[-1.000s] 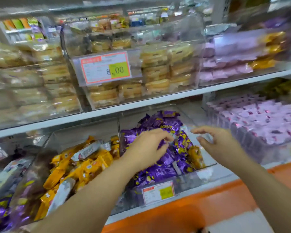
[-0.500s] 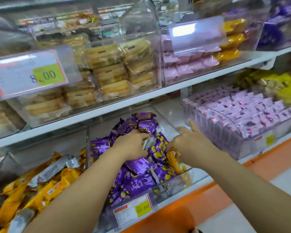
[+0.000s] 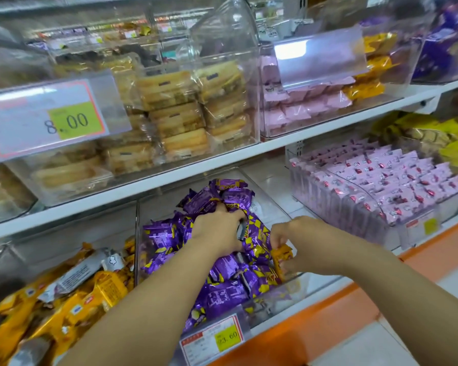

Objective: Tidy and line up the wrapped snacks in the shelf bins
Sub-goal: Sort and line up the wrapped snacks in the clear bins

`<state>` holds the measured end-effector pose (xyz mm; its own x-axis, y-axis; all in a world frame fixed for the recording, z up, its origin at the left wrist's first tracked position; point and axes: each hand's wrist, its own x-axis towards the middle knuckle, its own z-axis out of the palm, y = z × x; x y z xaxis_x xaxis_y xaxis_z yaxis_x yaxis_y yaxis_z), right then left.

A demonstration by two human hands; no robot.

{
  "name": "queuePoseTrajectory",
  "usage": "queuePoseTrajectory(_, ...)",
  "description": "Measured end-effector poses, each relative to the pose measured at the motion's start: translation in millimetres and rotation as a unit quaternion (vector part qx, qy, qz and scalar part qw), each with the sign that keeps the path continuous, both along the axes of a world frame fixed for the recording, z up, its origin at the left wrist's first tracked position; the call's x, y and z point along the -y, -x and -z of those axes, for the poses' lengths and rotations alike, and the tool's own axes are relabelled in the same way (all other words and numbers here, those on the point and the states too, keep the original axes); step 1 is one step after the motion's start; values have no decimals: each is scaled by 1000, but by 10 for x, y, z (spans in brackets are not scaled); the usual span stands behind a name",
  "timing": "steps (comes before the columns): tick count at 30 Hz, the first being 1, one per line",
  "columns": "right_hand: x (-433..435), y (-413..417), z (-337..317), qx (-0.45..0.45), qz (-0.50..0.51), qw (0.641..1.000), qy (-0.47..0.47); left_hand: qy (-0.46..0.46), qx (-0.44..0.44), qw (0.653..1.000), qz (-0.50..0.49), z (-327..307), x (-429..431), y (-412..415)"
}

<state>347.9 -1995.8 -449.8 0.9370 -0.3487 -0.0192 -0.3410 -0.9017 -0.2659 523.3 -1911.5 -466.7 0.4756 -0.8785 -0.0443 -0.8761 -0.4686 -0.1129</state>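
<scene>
Left hand [image 3: 217, 231] grips purple snacks [image 3: 222, 291] behind 23.60 tag [image 3: 212, 338]; upper tag [image 3: 45, 120] reads 8.00.

Glossy, crinkled film is seen on the purple snacks [image 3: 222, 291] and the yellow packets [image 3: 72, 313], a duller, smoother film on the pink packets [image 3: 381, 186], clear shiny plastic in the bin walls [image 3: 265, 310], and printed paper in the price label [image 3: 212, 339]

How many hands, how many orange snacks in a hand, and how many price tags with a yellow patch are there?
Hands: 2, left hand gripping purple snacks, right hand pinching the orange snack
Orange snacks held: 1
Price tags with a yellow patch: 3, 8.00 tag, 23.60 tag, pink bin's tag
Total: 6
</scene>
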Motion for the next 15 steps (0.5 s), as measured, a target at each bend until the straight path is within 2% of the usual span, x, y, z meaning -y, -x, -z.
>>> queuePoseTrajectory(2,3,57,15,54,13,997,-53,16,2,1000,-1,8,-7,8)
queuePoseTrajectory(4,9,91,47,83,14,994,-67,31,-20,999,2,-2,-36,-8)
queuePoseTrajectory(11,9,71,21,183,24,982,-46,69,-65,995,40,-63,-144,-132)
queuePoseTrajectory(15,-2,26,-9,259,40,965,-29,98,-51,992,57,-64,-173,-110)
